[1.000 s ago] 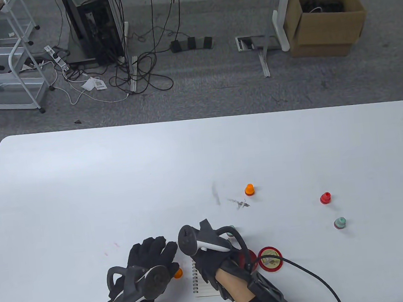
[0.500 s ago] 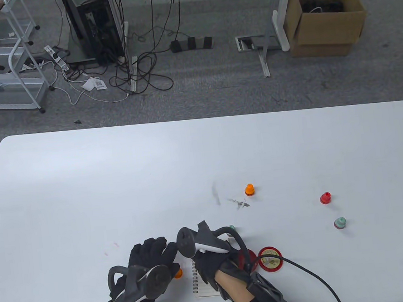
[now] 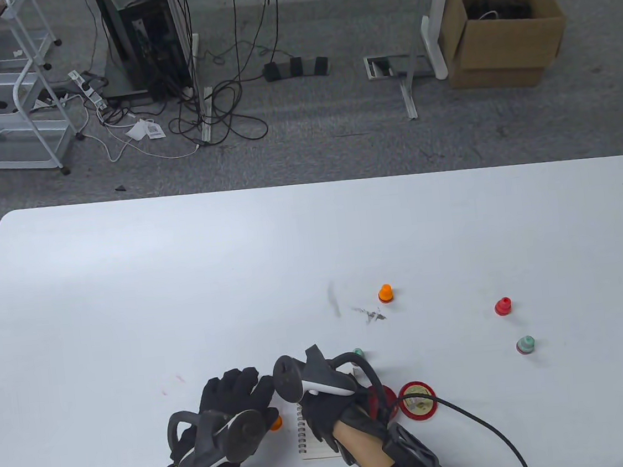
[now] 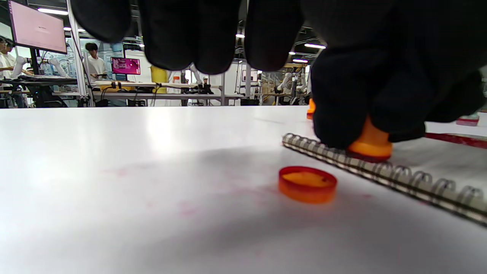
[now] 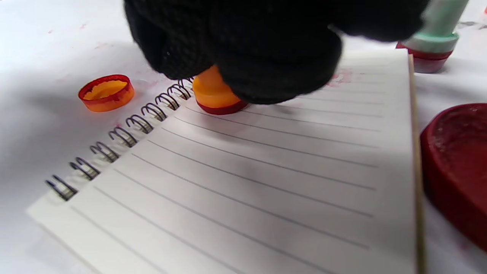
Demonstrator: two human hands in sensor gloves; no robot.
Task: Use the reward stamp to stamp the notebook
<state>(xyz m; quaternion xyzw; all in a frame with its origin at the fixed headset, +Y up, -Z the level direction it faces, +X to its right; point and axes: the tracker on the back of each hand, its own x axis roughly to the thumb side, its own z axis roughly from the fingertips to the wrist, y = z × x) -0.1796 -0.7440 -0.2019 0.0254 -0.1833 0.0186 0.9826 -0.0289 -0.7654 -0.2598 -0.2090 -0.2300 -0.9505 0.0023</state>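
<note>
A small spiral notebook (image 3: 311,439) lies open near the table's front edge, its lined page (image 5: 266,171) facing up. My right hand (image 3: 322,410) grips an orange stamp (image 5: 213,93) and holds its red base down on the page, close to the spiral binding (image 4: 380,171). The glove hides the stamp's top (image 4: 371,142). The stamp's orange cap (image 5: 106,92) lies loose on the table just left of the spiral, between the two hands (image 3: 276,422). My left hand (image 3: 233,392) rests left of the notebook with its fingers (image 4: 190,34) spread and holding nothing.
A round red ink pad (image 3: 418,398) sits right of the notebook, its dark red rim (image 5: 456,167) beside the page edge. A green stamp (image 5: 433,42) stands just beyond the notebook. Further off stand an orange stamp (image 3: 385,293), a red stamp (image 3: 503,306) and another green stamp (image 3: 525,344).
The right hand's tracker has tipped slightly forward over the notebook. The left hand and the loose stamps stay where they were.
</note>
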